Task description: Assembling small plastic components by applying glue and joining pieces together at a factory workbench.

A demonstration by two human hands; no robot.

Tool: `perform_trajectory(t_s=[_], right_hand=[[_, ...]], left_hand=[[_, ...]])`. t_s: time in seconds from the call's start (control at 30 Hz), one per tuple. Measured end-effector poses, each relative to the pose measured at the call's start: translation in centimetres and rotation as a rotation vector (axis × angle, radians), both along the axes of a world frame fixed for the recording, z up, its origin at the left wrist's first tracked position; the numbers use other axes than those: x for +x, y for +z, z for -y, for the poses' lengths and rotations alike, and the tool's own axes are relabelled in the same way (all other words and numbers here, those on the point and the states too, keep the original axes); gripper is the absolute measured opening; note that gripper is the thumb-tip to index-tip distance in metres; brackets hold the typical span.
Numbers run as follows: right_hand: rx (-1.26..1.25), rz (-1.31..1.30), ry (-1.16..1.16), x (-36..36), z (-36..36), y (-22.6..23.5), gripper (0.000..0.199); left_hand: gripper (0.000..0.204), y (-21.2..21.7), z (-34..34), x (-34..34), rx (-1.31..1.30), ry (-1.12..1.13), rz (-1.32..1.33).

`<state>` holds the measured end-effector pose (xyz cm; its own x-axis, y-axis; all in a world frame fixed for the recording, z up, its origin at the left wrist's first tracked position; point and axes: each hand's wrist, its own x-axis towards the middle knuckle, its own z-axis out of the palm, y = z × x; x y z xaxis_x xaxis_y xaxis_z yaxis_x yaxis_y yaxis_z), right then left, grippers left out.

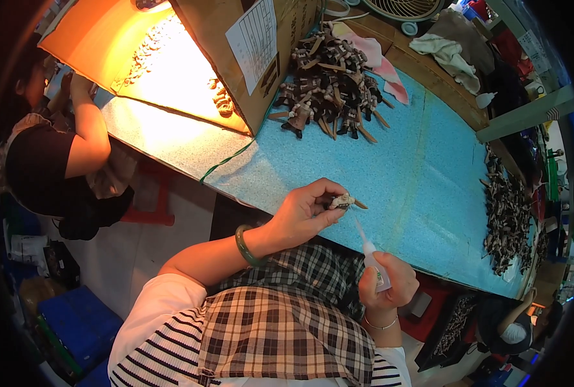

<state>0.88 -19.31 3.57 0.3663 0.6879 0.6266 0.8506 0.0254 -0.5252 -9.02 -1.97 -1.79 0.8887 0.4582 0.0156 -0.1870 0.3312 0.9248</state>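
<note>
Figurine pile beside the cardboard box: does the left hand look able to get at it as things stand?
Probably yes: only blue tabletop shows between the left hand and the figurine pile, though that hand already holds a small figurine.

Warm light is flooding the box [287,48] at the table's [390,148] left end, burning out detail; cooler, dimmer light is covering the right edge. Fisheye distortion is bending edges; corners are going black.
</note>
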Motion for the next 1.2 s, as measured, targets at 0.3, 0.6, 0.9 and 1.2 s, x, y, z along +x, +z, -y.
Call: perform_trajectory(t_s=[0.3, 0.6, 0.9, 1.2], right_hand=[[0.017, 0.005, 0.059, -0.2, 0.0, 0.1, 0.022], [0.06, 0.023, 0.103, -0.1, -1.3, 0.7, 0.025], [0.055, 0.023, 0.111, 0.0, -1.4, 0.7, 0.026], [0.061, 0.011, 0.107, -0.1, -1.1, 0.5, 0.024]], left_hand=[[0.024, -0.1, 0.0, 0.0, -0.003, -0.01, 0.013], [0.026, -0.1, 0.0, -0.1, 0.041, -0.03, -0.013], [0.023, -0.2, 0.1, 0.0, 0.103, -0.002, 0.01], [0.024, -0.1, 0.0, 0.0, 0.034, -0.009, 0.009]])
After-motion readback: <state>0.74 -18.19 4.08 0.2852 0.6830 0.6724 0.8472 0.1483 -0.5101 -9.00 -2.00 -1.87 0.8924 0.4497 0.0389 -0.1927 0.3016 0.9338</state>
